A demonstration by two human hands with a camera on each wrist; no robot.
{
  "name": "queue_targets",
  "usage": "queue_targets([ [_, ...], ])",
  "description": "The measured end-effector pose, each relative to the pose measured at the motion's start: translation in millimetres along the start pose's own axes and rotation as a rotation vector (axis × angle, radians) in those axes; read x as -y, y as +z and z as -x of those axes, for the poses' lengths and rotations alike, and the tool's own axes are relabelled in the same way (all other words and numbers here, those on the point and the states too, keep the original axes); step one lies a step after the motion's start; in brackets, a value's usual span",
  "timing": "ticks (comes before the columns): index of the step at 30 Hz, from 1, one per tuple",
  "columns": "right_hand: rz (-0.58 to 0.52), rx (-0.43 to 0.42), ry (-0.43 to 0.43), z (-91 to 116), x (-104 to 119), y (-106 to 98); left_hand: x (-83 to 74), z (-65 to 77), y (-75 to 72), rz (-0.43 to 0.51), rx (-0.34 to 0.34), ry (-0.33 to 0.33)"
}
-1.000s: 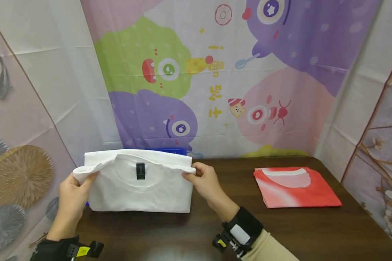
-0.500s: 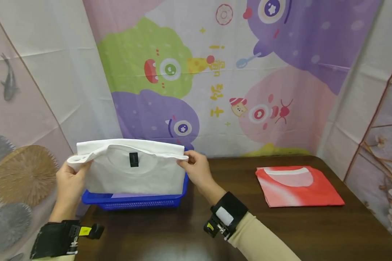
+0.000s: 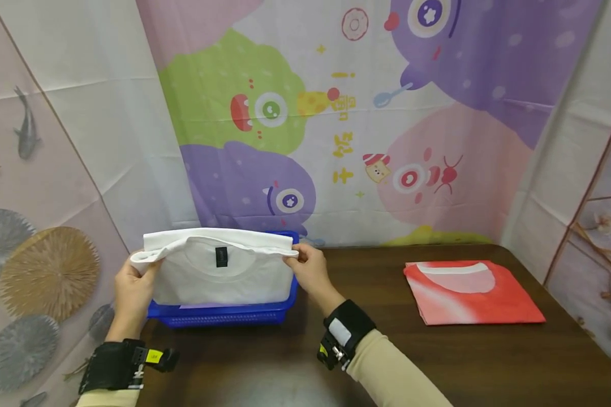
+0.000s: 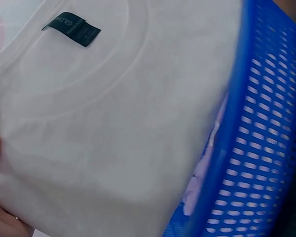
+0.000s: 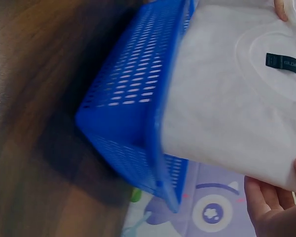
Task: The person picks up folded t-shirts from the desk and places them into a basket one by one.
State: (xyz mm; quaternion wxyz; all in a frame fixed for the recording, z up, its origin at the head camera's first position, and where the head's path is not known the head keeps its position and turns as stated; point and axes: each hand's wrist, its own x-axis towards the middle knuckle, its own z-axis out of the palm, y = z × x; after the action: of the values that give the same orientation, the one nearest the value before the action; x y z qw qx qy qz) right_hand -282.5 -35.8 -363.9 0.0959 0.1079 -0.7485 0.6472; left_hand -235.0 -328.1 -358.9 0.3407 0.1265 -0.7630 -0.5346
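Observation:
A folded white T-shirt [image 3: 224, 288] with a black neck label [image 3: 221, 256] hangs over the blue plastic basket [image 3: 229, 320]. My left hand [image 3: 134, 294] pinches its left upper edge, thumb in front. At the other end, my right hand [image 3: 312, 276] pinches the right upper edge between thumb and fingers. In the left wrist view, the shirt's lower edge is inside the basket rim, and lilac cloth [image 4: 193, 190] shows beneath. How deep the shirt reaches is hidden.
A folded red and pink T-shirt [image 3: 476, 297] lies flat on the right of the brown wooden table [image 3: 366, 316]. Behind the table hangs a curtain [image 3: 336, 215] with cartoon figures. Patterned cloth walls [image 3: 81, 186] stand at both sides.
Both hands have carried the white T-shirt back from in front of the basket to above it, then lowered it slightly. The basket's front wall has come into view. The red shirt stays put.

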Motion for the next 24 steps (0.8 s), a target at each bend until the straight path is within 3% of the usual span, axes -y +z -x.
queue_targets([
  [11, 0.065, -0.011, 0.144, 5, -26, 12, 22.5, 9.7, 1.4, -0.08, 0.064, -0.063],
  [18, 0.101, 0.0, 0.137, 7, -33, 16, 30.4, 11.7, 1.4, -0.067, 0.048, -0.082],
  [24, 0.102, 0.017, 0.116, 9, -36, 20, 37.3, 15.2, -2.1, -0.112, 0.045, -0.1],
])
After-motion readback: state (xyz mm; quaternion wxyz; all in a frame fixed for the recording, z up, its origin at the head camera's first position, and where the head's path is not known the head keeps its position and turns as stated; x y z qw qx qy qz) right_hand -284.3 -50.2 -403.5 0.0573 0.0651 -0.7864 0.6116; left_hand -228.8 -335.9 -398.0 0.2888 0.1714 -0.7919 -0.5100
